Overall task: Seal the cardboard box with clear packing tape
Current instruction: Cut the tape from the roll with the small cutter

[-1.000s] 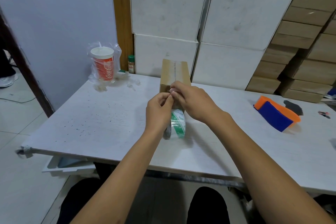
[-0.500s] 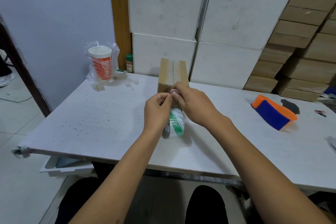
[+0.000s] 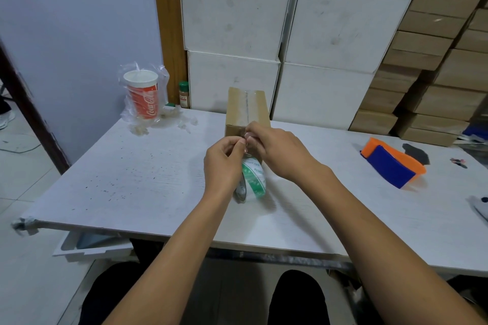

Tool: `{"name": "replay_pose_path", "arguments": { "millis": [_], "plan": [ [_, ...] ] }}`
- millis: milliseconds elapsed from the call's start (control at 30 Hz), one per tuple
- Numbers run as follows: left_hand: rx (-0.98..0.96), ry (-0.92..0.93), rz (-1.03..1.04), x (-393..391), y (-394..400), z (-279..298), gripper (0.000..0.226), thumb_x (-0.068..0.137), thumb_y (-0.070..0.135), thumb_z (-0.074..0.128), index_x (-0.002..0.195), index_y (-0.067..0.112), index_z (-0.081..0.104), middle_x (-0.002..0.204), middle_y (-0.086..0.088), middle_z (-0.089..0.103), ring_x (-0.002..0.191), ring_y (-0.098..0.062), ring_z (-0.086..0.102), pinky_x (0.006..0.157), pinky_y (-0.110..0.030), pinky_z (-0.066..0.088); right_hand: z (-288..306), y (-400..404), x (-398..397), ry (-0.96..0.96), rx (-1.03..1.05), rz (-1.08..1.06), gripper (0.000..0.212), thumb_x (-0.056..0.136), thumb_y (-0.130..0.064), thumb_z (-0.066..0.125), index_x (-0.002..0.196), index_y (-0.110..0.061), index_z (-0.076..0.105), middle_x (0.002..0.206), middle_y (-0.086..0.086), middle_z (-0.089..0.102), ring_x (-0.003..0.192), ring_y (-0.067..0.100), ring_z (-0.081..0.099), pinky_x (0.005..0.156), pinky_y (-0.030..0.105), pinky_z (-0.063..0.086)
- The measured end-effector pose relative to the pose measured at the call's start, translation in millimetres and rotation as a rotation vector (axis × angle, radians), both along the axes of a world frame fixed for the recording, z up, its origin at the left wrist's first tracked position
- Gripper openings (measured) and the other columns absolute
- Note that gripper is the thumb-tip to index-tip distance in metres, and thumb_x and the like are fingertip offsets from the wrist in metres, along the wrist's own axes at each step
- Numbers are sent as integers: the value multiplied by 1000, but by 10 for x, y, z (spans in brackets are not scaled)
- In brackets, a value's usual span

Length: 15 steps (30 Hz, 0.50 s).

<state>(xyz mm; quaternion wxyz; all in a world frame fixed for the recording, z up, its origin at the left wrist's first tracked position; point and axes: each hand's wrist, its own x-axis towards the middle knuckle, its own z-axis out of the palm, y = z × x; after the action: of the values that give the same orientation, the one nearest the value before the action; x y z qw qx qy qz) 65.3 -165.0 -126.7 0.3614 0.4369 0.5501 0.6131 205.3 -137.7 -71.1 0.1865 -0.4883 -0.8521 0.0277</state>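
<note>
The cardboard box (image 3: 248,111) sits in the middle of the white tabletop (image 3: 137,179). Just near it, the left hand (image 3: 224,163) and right hand (image 3: 280,153) pinch their fingers (image 3: 241,143) on clear tape above the tape roll (image 3: 252,179).

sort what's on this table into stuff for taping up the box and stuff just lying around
For the job:
cardboard box
tape roll
left hand and right hand, pinching the tape between them

Lying about:
cola cup in plastic bag
small spice bottle
orange and blue item
</note>
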Motion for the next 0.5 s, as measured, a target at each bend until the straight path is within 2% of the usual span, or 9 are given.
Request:
{"name": "replay_pose_path", "arguments": {
  "millis": [167,233,400,500],
  "plan": [
    [19,24,-18,7,-15,-3,18,102,23,67,92,30,79,91,4,83,91,-14,79,87,-42,65,-11,-34,-22,-3,21,0,17,110,-40,42,118,-29,53,108,-8,74,91,29,65,76,44,54],
    [29,21,-7,-3,-23,-2,17,103,23,66,93,28,80,90,5,82,90,-13,79,86,-39,65,-18,-45,-3,-3,29,-7,15,110,-39,42,116,-29,53,109,-9,74,92,28,65,76,44,54],
    [55,35,0,11,-40,23,24,105,22,65,87,37,73,88,7,80,84,-6,76,78,-23,61,-62,-96,90,-14,46,-39,16,111,-39,40,116,-29,52,107,-7,74,90,30,66,75,45,55],
    [63,21,-9,28,-45,21,19,105,22,65,92,32,76,91,6,81,87,-6,77,79,-25,62,-54,-121,43,-16,52,-32,18,111,-39,40,119,-29,53,108,-6,73,89,28,66,75,44,56]
  ]
}}
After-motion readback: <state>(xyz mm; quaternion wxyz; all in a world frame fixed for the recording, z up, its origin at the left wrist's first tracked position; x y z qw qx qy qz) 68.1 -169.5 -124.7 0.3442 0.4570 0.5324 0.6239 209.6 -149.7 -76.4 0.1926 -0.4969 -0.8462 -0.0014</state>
